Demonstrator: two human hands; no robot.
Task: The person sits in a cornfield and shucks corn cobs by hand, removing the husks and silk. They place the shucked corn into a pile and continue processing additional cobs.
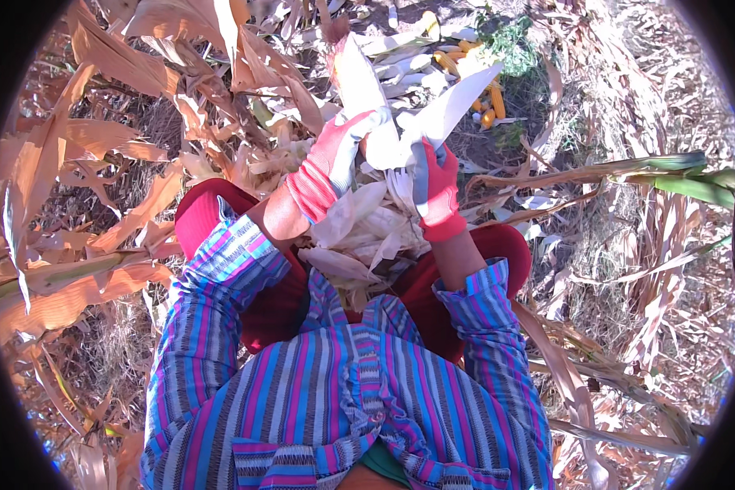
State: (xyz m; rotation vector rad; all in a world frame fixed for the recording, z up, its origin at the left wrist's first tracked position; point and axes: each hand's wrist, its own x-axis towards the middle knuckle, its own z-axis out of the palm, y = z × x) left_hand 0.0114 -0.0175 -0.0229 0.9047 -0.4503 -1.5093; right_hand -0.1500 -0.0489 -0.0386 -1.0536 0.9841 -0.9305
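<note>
My left hand (333, 159), in a red and grey work glove, is wrapped round an ear of corn (356, 77) still in its pale husk. Brownish silk shows at the ear's far tip, which points away from me. To its right, my gloved right hand (434, 184) is closed on a pale husk leaf (461, 106) that spreads up and to the right, peeled away from the ear. Bright sun washes out the detail where the leaf meets the ear. Below both hands, loose husks (363, 224) lie heaped between my bent knees.
Several bare yellow corn cobs (496, 102) lie on the ground ahead to the right, beside a green weed (510, 45). Tall dry corn leaves (131, 53) rise at the left. A partly green stalk (629, 167) crosses the right side, above dry straw litter.
</note>
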